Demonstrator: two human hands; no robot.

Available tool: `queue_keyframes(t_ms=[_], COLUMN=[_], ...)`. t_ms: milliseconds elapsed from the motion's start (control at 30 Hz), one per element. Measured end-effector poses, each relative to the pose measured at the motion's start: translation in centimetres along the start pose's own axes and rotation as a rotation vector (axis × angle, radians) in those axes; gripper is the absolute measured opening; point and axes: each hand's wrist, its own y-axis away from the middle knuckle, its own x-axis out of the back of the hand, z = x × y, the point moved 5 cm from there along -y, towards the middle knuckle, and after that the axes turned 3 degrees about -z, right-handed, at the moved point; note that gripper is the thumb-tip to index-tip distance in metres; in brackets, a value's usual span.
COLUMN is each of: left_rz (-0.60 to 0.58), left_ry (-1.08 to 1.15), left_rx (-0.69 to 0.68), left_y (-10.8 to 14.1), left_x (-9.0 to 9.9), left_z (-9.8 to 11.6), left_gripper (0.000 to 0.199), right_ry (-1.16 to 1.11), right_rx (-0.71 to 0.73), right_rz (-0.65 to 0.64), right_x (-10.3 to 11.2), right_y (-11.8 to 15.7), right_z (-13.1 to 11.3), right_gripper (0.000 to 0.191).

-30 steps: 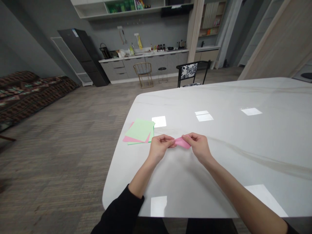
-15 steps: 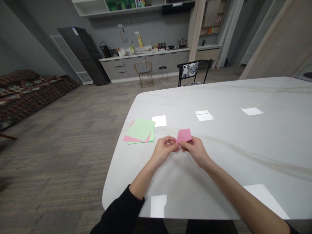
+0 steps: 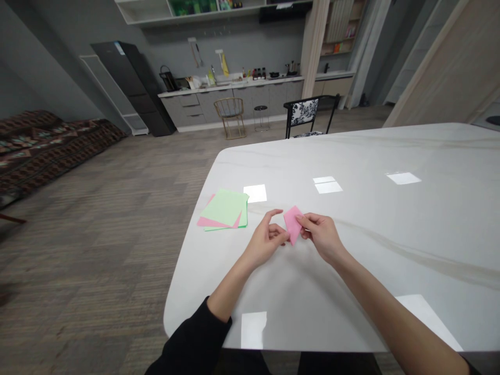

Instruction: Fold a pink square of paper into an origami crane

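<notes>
Right hand (image 3: pixel 312 230) pinches pink paper (image 3: pixel 292 224) above counter (image 3: pixel 390 250) middle; left hand (image 3: pixel 267 240) half open, just beside paper, no clear hold. Lone pinch could slip, paper dropping; green-pink stack (image 3: pixel 224 209) sits near left edge.

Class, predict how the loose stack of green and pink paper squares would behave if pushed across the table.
The stack would probably slide easily and fan apart: its sheets lie offset on the glossy white tabletop. It looks thin, so likely light. Single sheets probably stay floppy unless creased, like the folded pink paper in the right hand.
</notes>
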Motion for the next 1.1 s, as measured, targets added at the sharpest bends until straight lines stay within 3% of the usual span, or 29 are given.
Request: queue_keyframes(t_ms=[67, 133, 267, 733, 967, 1100], left_rz=[-0.021, -0.055, -0.043, 0.009, -0.102, -0.108], left_ry=[0.042, 0.055, 0.019, 0.234, 0.244, 0.233], left_rx=[-0.055, -0.085, -0.074, -0.015, 0.021, 0.016], left_y=[0.1, 0.1, 0.0, -0.1, 0.2, 0.2], left_x=[0.0, 0.0, 0.7, 2.1, 1.8, 1.9], left_z=[0.8, 1.4, 1.7, 1.5, 1.9, 1.9], left_gripper=[0.056, 0.041, 0.026, 0.038, 0.049, 0.048], right_ry=[0.015, 0.044, 0.106, 0.082, 0.042, 0.025], right_rx=[-0.009, -0.006, 0.008, 0.122, 0.118, 0.105], right_rz=[-0.038, -0.073, -0.115, -0.246, -0.244, -0.258], right_x=[-0.1, -0.3, -0.6, -1.4, -1.0, -1.1], right_y=[0.0, 0.2, 0.4, 1.2, 1.3, 1.3], right_z=[-0.1, -0.2, -0.3, -2.0, -2.2, -2.1], right_gripper=[0.04, 0.042, 0.043, 0.033, 0.027, 0.027])
